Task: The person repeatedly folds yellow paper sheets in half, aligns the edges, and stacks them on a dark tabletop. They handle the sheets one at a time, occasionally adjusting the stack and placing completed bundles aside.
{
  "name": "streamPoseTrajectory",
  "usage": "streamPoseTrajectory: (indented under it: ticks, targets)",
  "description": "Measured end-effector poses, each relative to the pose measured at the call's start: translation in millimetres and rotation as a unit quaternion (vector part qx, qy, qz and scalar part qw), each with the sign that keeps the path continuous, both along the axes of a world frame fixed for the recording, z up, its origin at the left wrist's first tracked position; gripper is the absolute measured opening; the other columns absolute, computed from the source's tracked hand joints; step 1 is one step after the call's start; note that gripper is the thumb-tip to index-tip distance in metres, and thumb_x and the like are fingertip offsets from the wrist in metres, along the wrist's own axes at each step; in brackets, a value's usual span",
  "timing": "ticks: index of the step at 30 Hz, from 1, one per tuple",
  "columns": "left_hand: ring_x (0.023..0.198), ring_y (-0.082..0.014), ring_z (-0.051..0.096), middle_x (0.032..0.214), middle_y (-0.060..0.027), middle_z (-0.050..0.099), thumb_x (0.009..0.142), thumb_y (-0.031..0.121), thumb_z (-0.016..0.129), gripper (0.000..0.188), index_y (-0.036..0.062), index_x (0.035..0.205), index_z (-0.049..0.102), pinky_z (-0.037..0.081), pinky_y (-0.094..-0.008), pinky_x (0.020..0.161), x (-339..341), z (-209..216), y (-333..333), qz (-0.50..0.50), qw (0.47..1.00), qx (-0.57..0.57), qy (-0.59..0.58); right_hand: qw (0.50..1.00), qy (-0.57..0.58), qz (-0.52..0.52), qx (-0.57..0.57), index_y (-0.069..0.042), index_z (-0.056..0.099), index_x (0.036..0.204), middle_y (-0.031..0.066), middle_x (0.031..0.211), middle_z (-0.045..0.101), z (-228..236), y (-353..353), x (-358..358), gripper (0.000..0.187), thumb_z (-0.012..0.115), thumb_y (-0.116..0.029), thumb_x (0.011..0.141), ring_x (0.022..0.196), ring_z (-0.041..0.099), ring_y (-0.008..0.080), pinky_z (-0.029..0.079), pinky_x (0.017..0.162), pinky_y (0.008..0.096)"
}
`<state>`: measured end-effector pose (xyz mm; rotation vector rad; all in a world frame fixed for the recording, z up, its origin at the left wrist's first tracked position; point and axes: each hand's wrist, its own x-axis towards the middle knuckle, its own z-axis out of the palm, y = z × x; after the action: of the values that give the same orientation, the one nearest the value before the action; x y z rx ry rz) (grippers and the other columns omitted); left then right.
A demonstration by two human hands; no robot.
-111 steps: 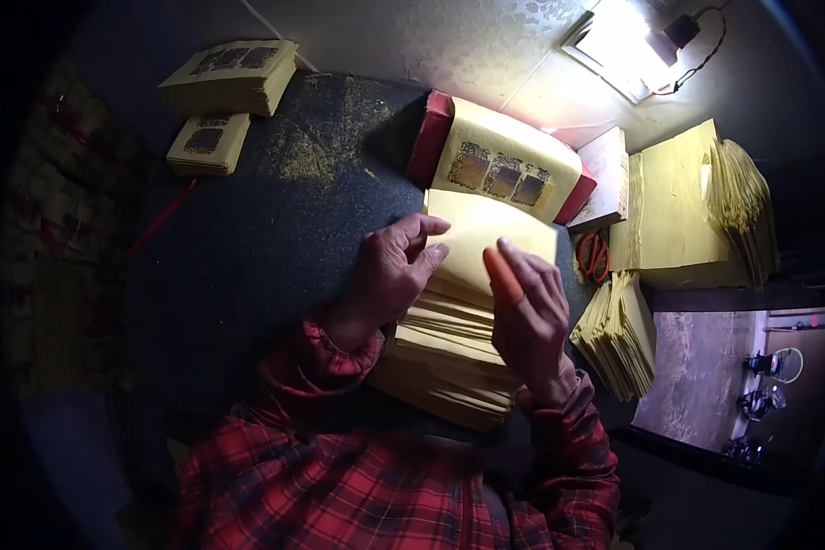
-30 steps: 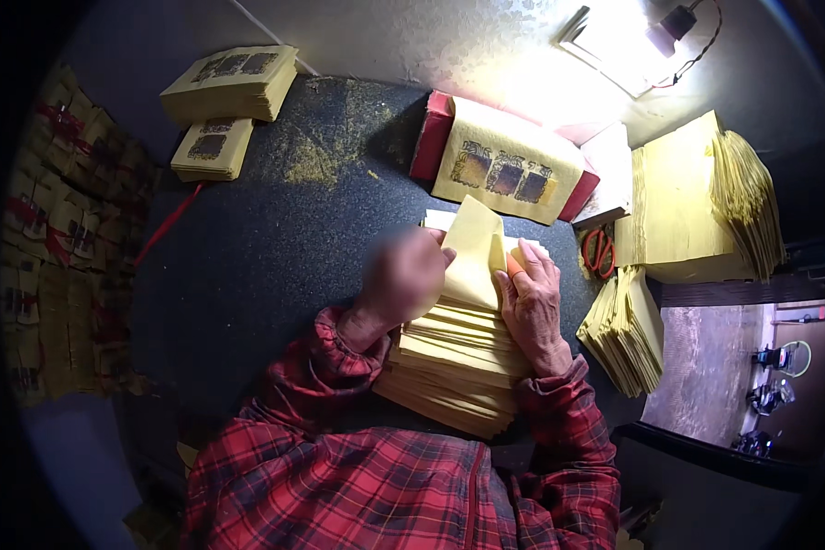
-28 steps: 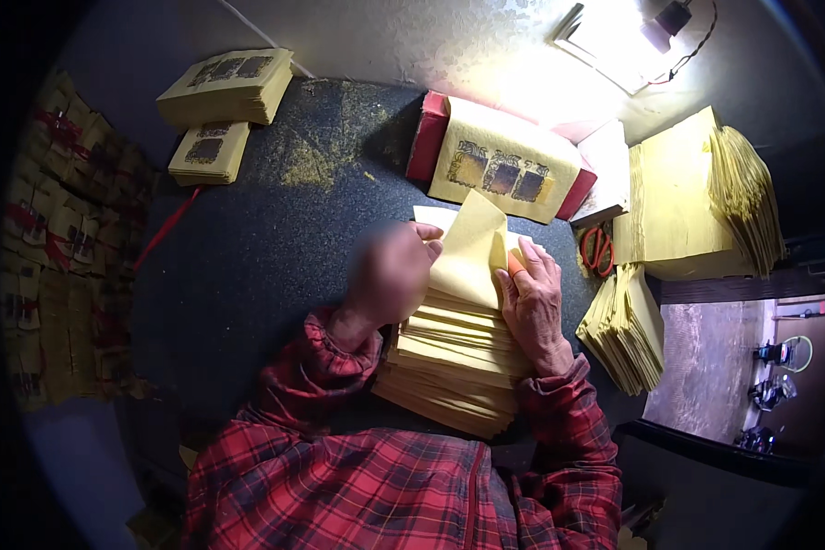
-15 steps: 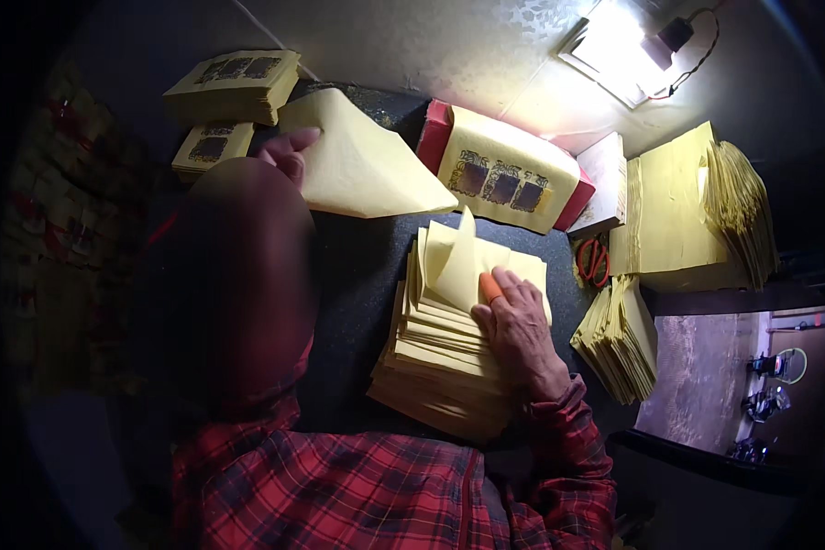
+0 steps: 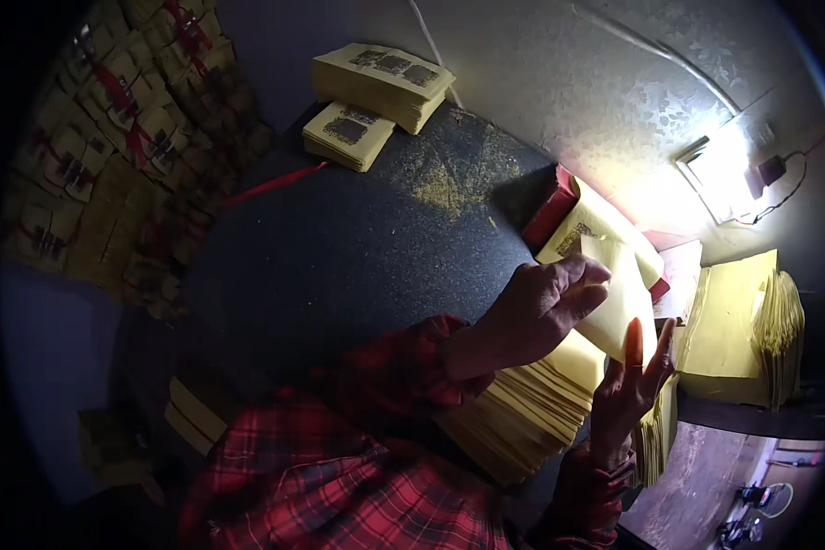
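One yellow sheet | upright, long axis vertical | left hand pinching it

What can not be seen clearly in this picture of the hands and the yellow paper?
Head view:
- Near end of the paper stack: hidden by the left hand and its sleeve.
- Lifted sheet: left part covered by the left hand's fingers.
- Right hand: palm side not visible.
- Bundles on the left: dark, blurred.
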<state>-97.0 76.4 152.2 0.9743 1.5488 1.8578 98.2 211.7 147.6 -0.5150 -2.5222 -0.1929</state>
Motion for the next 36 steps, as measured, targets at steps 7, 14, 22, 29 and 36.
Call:
streamPoseTrajectory:
  ticks: [7,14,22,29,36]
  targets:
    - [0.121,-0.0486,0.067,0.130,-0.0334,0.068,0.099,0.019,0.072,0.044,-0.0048,0.135,0.060,0.055,-0.0501,0.102,26,-113,-9,0.048,0.981,-0.099,0.162,0.895,-0.340,0.056,-0.284,-0.002,0.062,0.143,0.0276,0.142,0.063,-33,5,18,0.052,0.075,-0.016,0.094,0.121,0.063,0.0469,0.050,0.107,0.0490]
    - [0.132,-0.0479,0.062,0.147,-0.0315,0.060,0.093,0.014,0.078,0.057,-0.0034,0.143,0.057,0.051,-0.0496,0.112,35,-106,-23,0.076,0.961,-0.096,0.248,0.945,-0.215,0.118,-0.218,-0.015,0.034,0.167,0.0315,0.162,0.041,-1,47,-59,0.095,0.085,-0.017,0.087,0.135,0.052,0.0497,0.043,0.115,0.0529]
    - [0.132,-0.0452,0.062,0.144,-0.0281,0.063,0.093,0.016,0.079,0.057,-0.0018,0.142,0.058,0.051,-0.0497,0.112,42,-108,-21,0.051,0.964,-0.086,0.247,0.992,-0.122,-0.042,-0.014,-0.013,0.040,0.164,0.0299,0.161,0.045,-51,150,-132,0.084,0.081,-0.018,0.091,0.137,0.053,0.0479,0.044,0.112,0.0565]
    - [0.138,-0.0467,0.057,0.156,-0.0317,0.051,0.097,0.021,0.077,0.066,-0.0018,0.152,0.049,0.046,-0.0486,0.117,43,-106,-30,0.069,0.964,-0.091,0.240,0.991,-0.131,0.039,-0.008,-0.003,0.072,0.121,0.0206,0.129,0.073,-50,79,-56,0.029,0.071,-0.012,0.093,0.112,0.071,0.0372,0.054,0.100,0.0506]
    - [0.144,-0.0476,0.050,0.160,-0.0317,0.045,0.094,0.013,0.078,0.070,-0.0006,0.155,0.045,0.041,-0.0508,0.121,40,-101,-27,0.067,0.968,-0.108,0.216,0.916,-0.269,0.077,-0.288,-0.013,0.050,0.158,0.0298,0.160,0.047,-12,43,-53,0.076,0.083,-0.018,0.090,0.135,0.055,0.0496,0.047,0.112,0.0526]
